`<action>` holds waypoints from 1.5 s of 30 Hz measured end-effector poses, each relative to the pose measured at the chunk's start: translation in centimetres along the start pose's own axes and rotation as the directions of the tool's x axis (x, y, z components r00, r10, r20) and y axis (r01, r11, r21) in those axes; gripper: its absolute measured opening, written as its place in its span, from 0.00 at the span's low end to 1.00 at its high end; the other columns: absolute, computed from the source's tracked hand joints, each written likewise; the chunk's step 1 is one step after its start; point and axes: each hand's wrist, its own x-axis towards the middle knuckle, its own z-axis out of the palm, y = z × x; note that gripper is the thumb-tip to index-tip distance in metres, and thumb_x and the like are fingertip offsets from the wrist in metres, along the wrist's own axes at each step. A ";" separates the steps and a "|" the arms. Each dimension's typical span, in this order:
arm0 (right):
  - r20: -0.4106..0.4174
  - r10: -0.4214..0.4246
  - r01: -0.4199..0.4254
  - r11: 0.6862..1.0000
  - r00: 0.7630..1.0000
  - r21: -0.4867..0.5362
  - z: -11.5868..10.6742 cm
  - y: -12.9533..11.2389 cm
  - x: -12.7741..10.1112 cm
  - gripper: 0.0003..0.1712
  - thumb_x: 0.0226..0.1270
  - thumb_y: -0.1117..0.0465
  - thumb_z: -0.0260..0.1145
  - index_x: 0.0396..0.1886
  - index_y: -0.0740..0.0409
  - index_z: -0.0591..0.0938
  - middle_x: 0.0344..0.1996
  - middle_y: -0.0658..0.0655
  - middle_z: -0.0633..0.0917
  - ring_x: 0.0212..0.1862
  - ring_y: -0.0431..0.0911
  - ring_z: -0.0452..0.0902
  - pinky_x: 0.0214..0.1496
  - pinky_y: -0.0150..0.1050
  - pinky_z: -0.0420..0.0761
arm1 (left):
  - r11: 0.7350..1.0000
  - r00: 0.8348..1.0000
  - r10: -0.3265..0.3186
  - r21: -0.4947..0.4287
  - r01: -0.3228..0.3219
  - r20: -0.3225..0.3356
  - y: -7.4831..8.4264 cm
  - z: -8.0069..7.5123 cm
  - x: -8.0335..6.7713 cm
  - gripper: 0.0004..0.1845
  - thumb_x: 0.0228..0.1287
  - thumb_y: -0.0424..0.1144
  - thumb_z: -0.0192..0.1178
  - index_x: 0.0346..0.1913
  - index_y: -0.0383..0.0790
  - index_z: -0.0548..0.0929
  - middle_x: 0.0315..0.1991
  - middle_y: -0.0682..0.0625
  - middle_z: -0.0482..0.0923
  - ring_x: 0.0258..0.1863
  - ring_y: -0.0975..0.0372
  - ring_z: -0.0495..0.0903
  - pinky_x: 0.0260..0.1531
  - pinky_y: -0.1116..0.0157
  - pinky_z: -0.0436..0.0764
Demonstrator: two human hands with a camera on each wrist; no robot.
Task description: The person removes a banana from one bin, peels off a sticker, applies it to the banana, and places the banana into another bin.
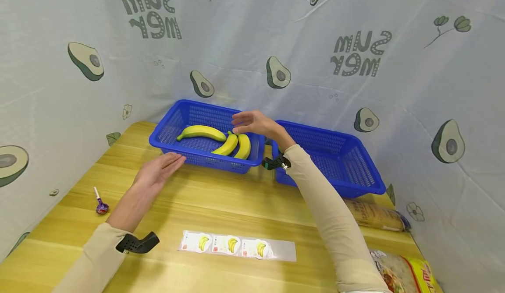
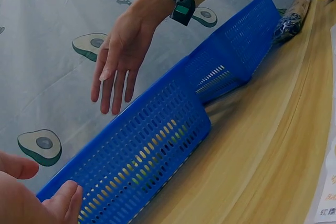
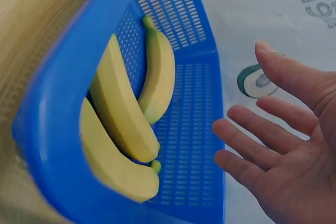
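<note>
Beige fabric sleeves (image 1: 331, 210) are covering your arms; your left hand (image 1: 158, 170), fingers straight, is hovering beside a blue perforated plastic basket (image 1: 213, 161), your right hand (image 1: 254, 123), fingers relaxed, above it; 3 curved yellow bananas (image 1: 226, 146) are lying inside

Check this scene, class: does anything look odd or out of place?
Lettering on the cloth reads backwards, as if hung wrong side out. The lollipop lies far left, apart from the bananas in their basket. Nothing looks spilled.
</note>
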 end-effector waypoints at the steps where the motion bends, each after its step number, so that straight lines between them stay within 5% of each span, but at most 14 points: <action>1: -0.001 0.003 -0.003 1.000 1.000 0.005 0.0 0.0 0.2 0.35 0.79 0.60 0.71 0.81 0.60 0.71 0.73 0.63 0.80 0.74 0.55 0.75 0.76 0.51 0.75 | 1.000 1.000 -0.003 -0.007 0.003 -0.010 0.2 0.0 0.1 0.37 0.82 0.23 0.50 0.86 0.32 0.50 0.76 0.36 0.66 0.71 0.56 0.78 0.70 0.65 0.75; 4: -0.001 0.014 -0.014 1.000 1.000 0.014 0.2 0.1 0.7 0.35 0.78 0.61 0.71 0.80 0.60 0.72 0.72 0.63 0.80 0.74 0.55 0.76 0.76 0.51 0.75 | 0.999 0.999 0.000 -0.041 -0.002 -0.050 0.7 -0.3 0.3 0.35 0.81 0.22 0.51 0.85 0.32 0.53 0.69 0.37 0.76 0.70 0.56 0.79 0.69 0.65 0.76; 8: 0.011 0.028 -0.029 0.999 1.000 0.039 0.5 0.5 1.6 0.36 0.79 0.62 0.71 0.81 0.62 0.70 0.74 0.66 0.77 0.73 0.57 0.76 0.78 0.53 0.73 | 0.995 0.995 0.023 -0.097 -0.033 -0.098 1.4 -0.8 0.6 0.30 0.78 0.20 0.53 0.80 0.29 0.65 0.43 0.43 0.88 0.53 0.57 0.89 0.67 0.63 0.78; 10: 0.018 0.035 -0.036 0.998 0.999 0.055 0.5 0.7 2.1 0.37 0.79 0.62 0.70 0.82 0.63 0.69 0.75 0.68 0.75 0.73 0.57 0.76 0.78 0.54 0.72 | 0.994 0.993 0.032 -0.103 -0.044 -0.117 1.6 -1.0 0.8 0.29 0.78 0.19 0.53 0.79 0.29 0.67 0.46 0.42 0.88 0.56 0.56 0.88 0.67 0.63 0.78; 12: 0.021 0.042 -0.043 0.997 0.999 0.062 0.6 0.8 2.6 0.37 0.79 0.62 0.70 0.82 0.63 0.69 0.76 0.69 0.74 0.73 0.58 0.77 0.78 0.53 0.72 | 0.993 0.989 0.033 -0.105 -0.049 -0.145 1.8 -1.1 0.9 0.30 0.78 0.19 0.53 0.79 0.30 0.67 0.58 0.41 0.84 0.66 0.55 0.82 0.67 0.63 0.79; 15: 0.022 0.059 -0.060 0.996 0.998 0.062 0.7 1.0 3.4 0.37 0.79 0.60 0.71 0.82 0.61 0.69 0.76 0.67 0.74 0.72 0.57 0.77 0.78 0.52 0.73 | 0.991 0.980 0.038 -0.121 -0.063 -0.198 2.1 -1.2 1.1 0.34 0.78 0.19 0.53 0.83 0.35 0.63 0.77 0.42 0.69 0.77 0.56 0.70 0.66 0.64 0.80; 18: 0.009 0.077 -0.078 0.995 0.997 0.064 0.6 1.4 3.9 0.39 0.78 0.59 0.72 0.82 0.62 0.69 0.76 0.67 0.75 0.72 0.56 0.78 0.79 0.52 0.72 | 0.986 0.974 0.036 -0.151 -0.071 -0.224 2.3 -0.9 1.6 0.36 0.79 0.21 0.53 0.85 0.39 0.60 0.84 0.44 0.58 0.80 0.56 0.66 0.66 0.65 0.79; 22: -0.005 0.086 -0.086 0.994 0.996 0.062 0.8 2.0 4.7 0.39 0.77 0.60 0.72 0.81 0.65 0.69 0.75 0.67 0.76 0.71 0.56 0.79 0.78 0.51 0.74 | 0.983 0.968 0.027 -0.169 -0.071 -0.251 2.6 -0.9 2.3 0.36 0.80 0.25 0.56 0.85 0.43 0.60 0.79 0.43 0.65 0.76 0.56 0.70 0.66 0.64 0.79; 28: -0.021 0.094 -0.092 0.994 0.995 0.061 1.1 2.5 5.8 0.37 0.77 0.61 0.72 0.80 0.65 0.71 0.73 0.67 0.78 0.72 0.56 0.77 0.76 0.50 0.75 | 0.981 0.940 -0.025 -0.187 -0.042 -0.339 3.5 -1.0 3.4 0.32 0.77 0.31 0.64 0.80 0.48 0.69 0.57 0.49 0.76 0.54 0.57 0.82 0.59 0.62 0.86; 34: -0.012 0.093 -0.092 0.993 0.996 0.074 1.6 2.5 6.4 0.37 0.77 0.61 0.73 0.79 0.66 0.71 0.73 0.67 0.78 0.73 0.57 0.75 0.77 0.54 0.74 | 0.976 0.948 -0.114 -0.214 0.050 -0.296 5.2 -1.5 4.0 0.29 0.79 0.33 0.63 0.75 0.54 0.69 0.55 0.51 0.76 0.59 0.60 0.77 0.58 0.61 0.87; 39: 0.002 0.105 -0.105 0.993 0.994 0.058 1.9 2.4 6.4 0.37 0.76 0.60 0.74 0.79 0.66 0.72 0.73 0.66 0.79 0.74 0.55 0.75 0.76 0.50 0.75 | 0.969 0.962 -0.178 -0.205 0.135 -0.208 6.3 -2.6 4.2 0.16 0.81 0.33 0.60 0.63 0.51 0.72 0.49 0.49 0.76 0.45 0.57 0.82 0.52 0.58 0.90; 45: 0.005 0.110 -0.110 0.993 0.994 0.037 1.9 2.9 6.7 0.37 0.75 0.61 0.75 0.78 0.66 0.74 0.71 0.64 0.81 0.74 0.54 0.76 0.75 0.46 0.77 | 0.965 0.972 -0.189 -0.207 0.159 -0.139 6.4 -3.6 4.6 0.14 0.81 0.28 0.57 0.60 0.46 0.72 0.41 0.45 0.80 0.37 0.54 0.85 0.55 0.57 0.89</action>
